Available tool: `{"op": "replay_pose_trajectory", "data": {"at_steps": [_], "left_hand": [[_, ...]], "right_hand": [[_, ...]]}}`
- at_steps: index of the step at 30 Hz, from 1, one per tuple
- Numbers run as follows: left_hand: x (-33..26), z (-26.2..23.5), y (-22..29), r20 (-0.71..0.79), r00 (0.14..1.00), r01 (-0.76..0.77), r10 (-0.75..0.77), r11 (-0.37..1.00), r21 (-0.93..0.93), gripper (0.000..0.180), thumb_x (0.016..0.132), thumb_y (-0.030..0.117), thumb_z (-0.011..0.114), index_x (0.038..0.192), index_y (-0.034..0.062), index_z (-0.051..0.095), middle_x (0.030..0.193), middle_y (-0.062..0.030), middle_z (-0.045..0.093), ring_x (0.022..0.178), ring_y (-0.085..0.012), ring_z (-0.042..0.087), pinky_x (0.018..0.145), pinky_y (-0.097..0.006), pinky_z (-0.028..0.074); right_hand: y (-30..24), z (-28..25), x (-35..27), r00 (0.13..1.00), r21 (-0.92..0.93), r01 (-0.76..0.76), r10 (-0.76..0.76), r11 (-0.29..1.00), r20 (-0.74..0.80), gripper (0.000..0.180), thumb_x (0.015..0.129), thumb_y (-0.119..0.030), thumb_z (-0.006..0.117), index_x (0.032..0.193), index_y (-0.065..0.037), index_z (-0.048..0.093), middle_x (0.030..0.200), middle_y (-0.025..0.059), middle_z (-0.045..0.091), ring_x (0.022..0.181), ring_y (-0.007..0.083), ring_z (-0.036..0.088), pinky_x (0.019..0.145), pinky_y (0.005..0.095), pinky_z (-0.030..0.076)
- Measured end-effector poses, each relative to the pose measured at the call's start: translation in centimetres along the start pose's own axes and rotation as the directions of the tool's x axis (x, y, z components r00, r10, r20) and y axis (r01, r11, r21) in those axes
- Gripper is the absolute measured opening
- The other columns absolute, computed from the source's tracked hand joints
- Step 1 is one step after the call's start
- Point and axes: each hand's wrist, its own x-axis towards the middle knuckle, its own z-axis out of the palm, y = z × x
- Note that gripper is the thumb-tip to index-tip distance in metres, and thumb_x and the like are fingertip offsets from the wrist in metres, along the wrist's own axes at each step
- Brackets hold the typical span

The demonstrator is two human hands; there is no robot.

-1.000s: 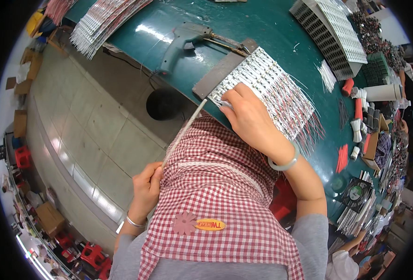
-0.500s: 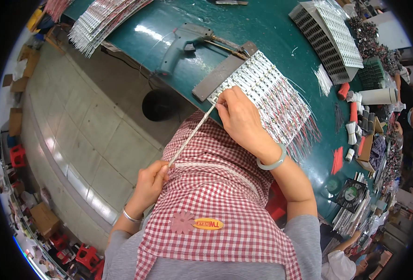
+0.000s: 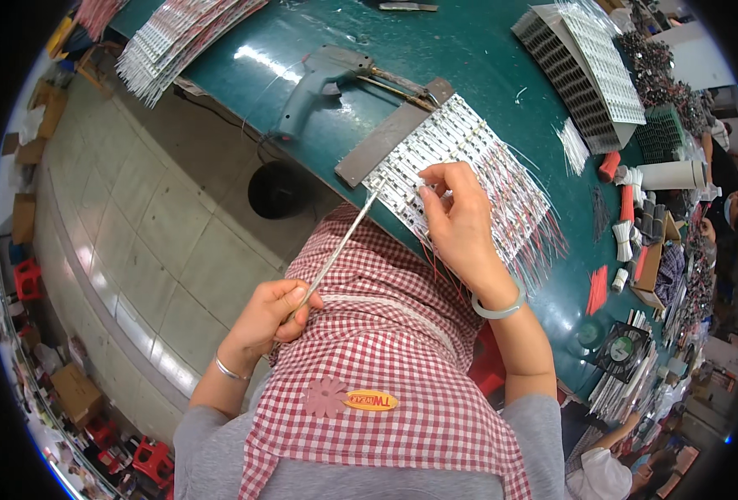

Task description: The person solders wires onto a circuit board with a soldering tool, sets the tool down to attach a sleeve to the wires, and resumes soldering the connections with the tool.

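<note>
The left hand (image 3: 273,312) is closed around the lower end of one thin, pale LED strip (image 3: 340,246), which runs up and to the right from the fist, over the red-and-white checked apron (image 3: 385,350), so that its far tip meets the near edge of the batch of LED strips (image 3: 460,171) on the tabletop (image 3: 502,50). The right hand (image 3: 460,221) lies palm down on that batch, its fingertips curled and pinching at a strip near the middle; whether it grips a single strip or only presses on it cannot be told. The strips in the batch lie side by side, too many and too close to count, with thin red and white wires fanning out from their right ends. One grey metal bar (image 3: 394,133) lies across their left ends, touching them. Each wrist carries one bangle, a pale one on the right and a thin silver one on the left.

Just beyond the bar lies one grey-green glue gun (image 3: 319,79), its nozzle pointing toward the bar. Two more stacks of strips lie farther off: one at the upper left edge (image 3: 185,37) and one at the upper right (image 3: 590,62). One small bundle of white wires (image 3: 573,146) lies between the batch and the right-hand stack. One white roll (image 3: 673,175) lies on its side at the right rim, with a few red pieces near it. Below the tabletop edge, on the tiled floor (image 3: 119,217), stands one dark round bin (image 3: 279,190); its contents do not show
</note>
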Motion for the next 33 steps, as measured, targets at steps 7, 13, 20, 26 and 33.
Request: {"op": "replay_pose_trajectory", "data": {"at_steps": [7,13,20,26,33], "left_hand": [[2.3,-1.5,-0.2,0.189,0.978,0.144,-0.092,0.947,-0.286,0.027,0.106,0.017,0.043,0.103,-0.0034,0.06,0.066,0.0004,0.053,0.04,-0.0023,0.031,0.034,-0.019,0.024],[4.8,-2.5,-0.5,0.294,0.948,0.25,-0.125,0.863,-0.439,0.024,0.106,0.016,0.042,0.103,-0.0024,0.058,0.068,0.0003,0.051,0.04,0.0,0.03,0.033,-0.017,0.024],[7.5,-0.5,1.1,0.288,0.941,0.313,-0.177,0.777,-0.546,0.021,0.106,0.015,0.042,0.104,-0.0022,0.055,0.07,-0.0004,0.049,0.042,0.0002,0.031,0.035,-0.016,0.026],[9.1,2.0,2.8,0.287,0.946,0.301,-0.153,0.747,-0.593,0.023,0.107,0.015,0.042,0.108,-0.0039,0.055,0.074,-0.0026,0.053,0.045,-0.0013,0.033,0.038,-0.016,0.028],[8.9,2.1,2.9,0.225,0.961,0.255,-0.159,0.821,-0.511,0.037,0.104,0.025,0.048,0.125,-0.0056,0.053,0.098,-0.0115,0.066,0.071,-0.0154,0.062,0.055,-0.027,0.051]], "right_hand": [[0.6,-0.8,-0.3,1.0,0.055,-0.024,0.024,0.998,0.007,0.017,0.086,0.002,0.063,0.103,0.002,0.062,0.095,0.0143,0.058,0.078,0.0237,0.06,0.065,0.0336,0.049],[0.7,-0.8,-0.3,0.999,0.065,-0.046,0.045,0.997,0.013,0.017,0.087,0.002,0.062,0.103,0.003,0.062,0.094,0.0142,0.058,0.078,0.0229,0.061,0.065,0.0331,0.049],[0.9,-1.5,-0.3,0.991,0.082,-0.12,0.115,0.989,0.062,0.017,0.088,-0.002,0.064,0.104,0.001,0.065,0.097,0.0103,0.061,0.084,0.0194,0.062,0.074,0.0304,0.051],[0.8,-1.9,-0.1,0.989,0.085,-0.134,0.128,0.987,0.068,0.018,0.087,-0.001,0.065,0.105,0.001,0.065,0.096,0.0098,0.06,0.084,0.0184,0.062,0.073,0.0296,0.05],[0.8,-3.2,1.0,0.988,0.111,-0.148,0.141,0.983,0.07,0.017,0.086,-0.001,0.065,0.103,0.0,0.066,0.094,0.0127,0.059,0.081,0.0222,0.063,0.069,0.0322,0.051]]}}
